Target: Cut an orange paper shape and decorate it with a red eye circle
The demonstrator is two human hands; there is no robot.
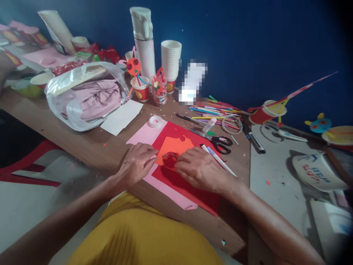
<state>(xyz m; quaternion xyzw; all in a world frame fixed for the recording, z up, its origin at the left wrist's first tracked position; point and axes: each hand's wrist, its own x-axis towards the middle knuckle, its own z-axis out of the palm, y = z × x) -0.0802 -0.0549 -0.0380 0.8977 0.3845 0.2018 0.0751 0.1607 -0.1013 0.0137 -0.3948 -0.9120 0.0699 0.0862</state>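
A small dark-red paper face (168,160) with drawn eyelashes lies over a sheet of orange paper (172,144), between my two hands. My left hand (139,162) is open, its fingers stretched toward the left edge of the orange paper. At the face's right edge, my right hand (198,168) has its fingers curled and closed; the fingertips are partly hidden. Under the orange paper is a larger red sheet (193,191), with pink paper (173,193) beneath it. Just past my right hand are black-handled scissors (220,141) and slim markers (220,160).
A plastic bag (66,110) with pink cloth stands at left, beside white card (122,117). Behind are a decorated cup (140,90), a tall flask (145,55) and stacked paper cups (171,60). Coloured sticks (215,109) and a box cutter (256,139) lie to the right.
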